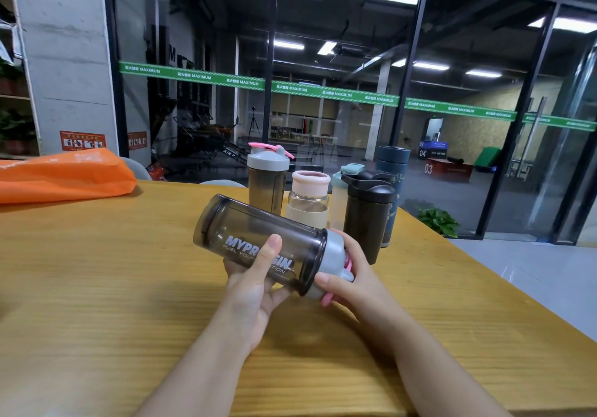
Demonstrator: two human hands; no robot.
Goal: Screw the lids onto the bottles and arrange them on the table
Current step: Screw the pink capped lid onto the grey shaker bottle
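Right now a smoky shaker bottle [255,242] lies tipped on its side above the wooden table [97,287], held in both hands. Left hand [255,284] cups the bottle's body from below, thumb pressed over the white lettering. Right hand [349,274] is closed around the grey lid [331,261] on the bottle's mouth, a pink loop showing beneath. Behind the held bottle stand five more: a grey-lidded shaker [267,177], a clear bottle with a pale pink lid [308,198], a black shaker [368,216], a frosted bottle [339,200] and a dark blue flask [392,171]. Far left of the held bottle lies an orange bag [64,175]
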